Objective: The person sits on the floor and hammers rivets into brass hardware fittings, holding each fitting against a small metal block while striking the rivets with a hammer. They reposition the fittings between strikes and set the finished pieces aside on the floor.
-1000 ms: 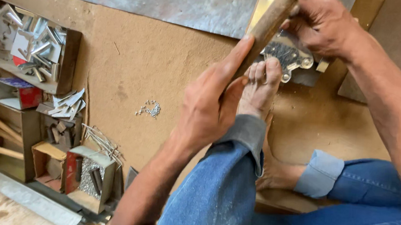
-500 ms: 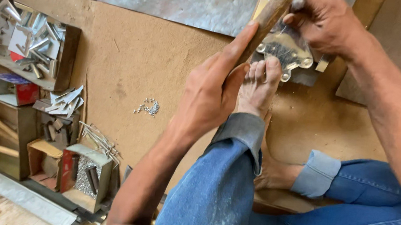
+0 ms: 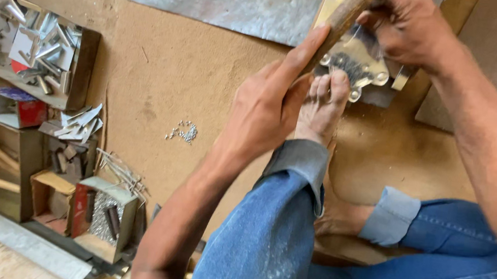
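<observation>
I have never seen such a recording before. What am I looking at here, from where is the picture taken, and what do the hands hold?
The picture comes from a camera worn on a person's head, looking down at their own hands and legs. The person sits on a brown board floor in blue jeans. The right hand grips a wooden handle, probably of a hammer; its head is out of view. The left hand stretches a finger along that handle. A bare foot presses on a shiny metal piece. On the floor lies a small heap of tiny metal bits. At the left stand wooden boxes filled with metal parts.
</observation>
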